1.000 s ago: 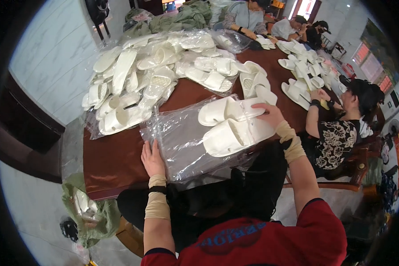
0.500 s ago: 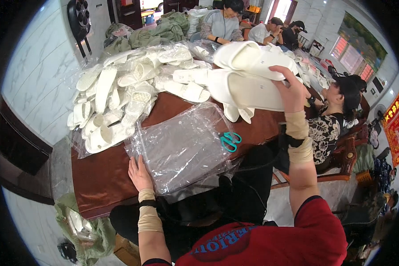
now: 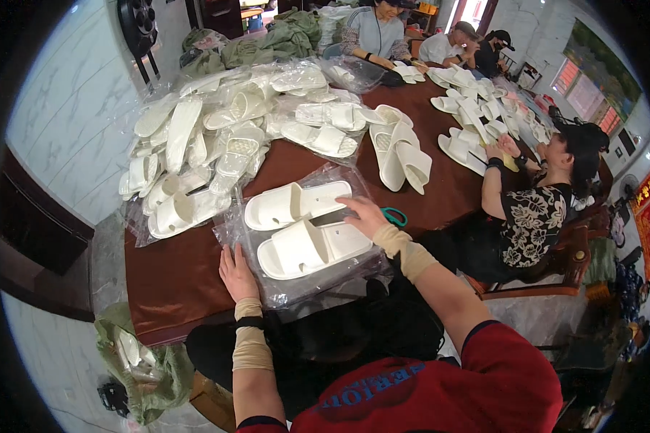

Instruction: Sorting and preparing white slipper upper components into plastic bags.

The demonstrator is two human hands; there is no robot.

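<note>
A pair of white slippers lies side by side on a clear plastic bag at the table's front, toes to the left. My right hand grips their heel ends from the right; the thumb is partly hidden. My left hand rests at the bag's left edge, fingers stretched and apart, holding nothing. Teal-handled scissors lie just beyond my right hand, partly covered.
Bagged white slippers are heaped at the left. Loose slippers lie mid-table, with more farther right. A co-worker sits at my right; others sit at the far side. A green sack stands on the floor at left.
My right hand has brought the slippers down and left from above the table onto the bag. My left hand stays at the bag's edge. The loose slippers mid-table now show.
</note>
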